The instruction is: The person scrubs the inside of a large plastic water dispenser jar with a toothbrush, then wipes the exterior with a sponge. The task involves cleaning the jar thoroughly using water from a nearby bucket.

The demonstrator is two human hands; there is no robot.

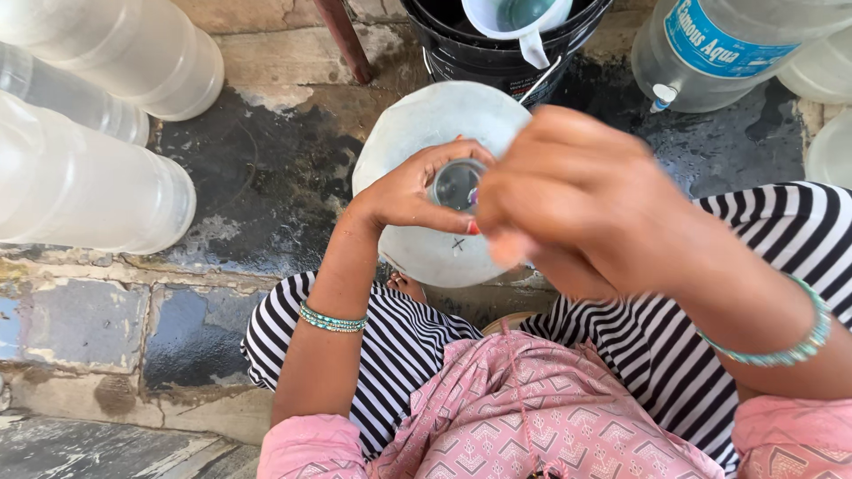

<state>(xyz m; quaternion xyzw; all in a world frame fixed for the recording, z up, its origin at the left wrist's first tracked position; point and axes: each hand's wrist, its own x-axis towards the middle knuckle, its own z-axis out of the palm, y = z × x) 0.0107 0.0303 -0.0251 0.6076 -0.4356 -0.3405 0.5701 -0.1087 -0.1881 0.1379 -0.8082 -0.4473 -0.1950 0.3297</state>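
Observation:
A large clear water jug (426, 133) stands upright between my knees, seen from straight above. My left hand (410, 191) is wrapped around its open neck (456, 184), thumb and fingers circling the mouth. My right hand (577, 200) hovers close to the camera over the right side of the neck, fingers curled; whatever it pinches is hidden and blurred. Both wrists wear turquoise bead bracelets.
A black bucket (484, 53) with a white jug-shaped scoop (524, 18) inside stands just beyond the jug. Clear water jugs lie on their sides at the left (89, 186) and upper right (728, 44). The stone floor (266, 177) is wet and dark.

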